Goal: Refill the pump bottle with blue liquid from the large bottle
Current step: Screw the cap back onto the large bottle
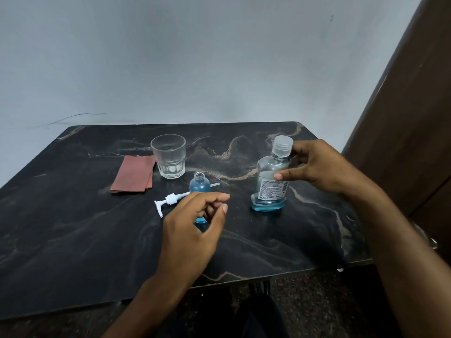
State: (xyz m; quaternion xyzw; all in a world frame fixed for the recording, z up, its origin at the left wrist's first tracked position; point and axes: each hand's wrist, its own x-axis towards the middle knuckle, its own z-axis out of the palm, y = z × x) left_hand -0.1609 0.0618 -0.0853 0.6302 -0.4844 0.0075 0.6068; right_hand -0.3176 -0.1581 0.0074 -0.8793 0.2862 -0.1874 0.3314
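The small pump bottle (199, 185) stands uncapped at the table's middle, with blue liquid in it. Its white pump head (169, 200) lies on the table just to its left, tube pointing right behind the bottle. My left hand (195, 228) hovers in front of the small bottle with its fingers loosely curled and apart, hiding the bottle's middle; it grips nothing. The large bottle (269, 189) stands upright to the right, clear cap on, with blue liquid low in it. My right hand (314, 164) holds it, thumb on the label and fingers at the neck.
An empty drinking glass (168, 156) stands behind the small bottle. A folded reddish cloth (134, 175) lies to its left. The dark marble table (73, 228) ends close in front. A brown door (410, 106) is at the right.
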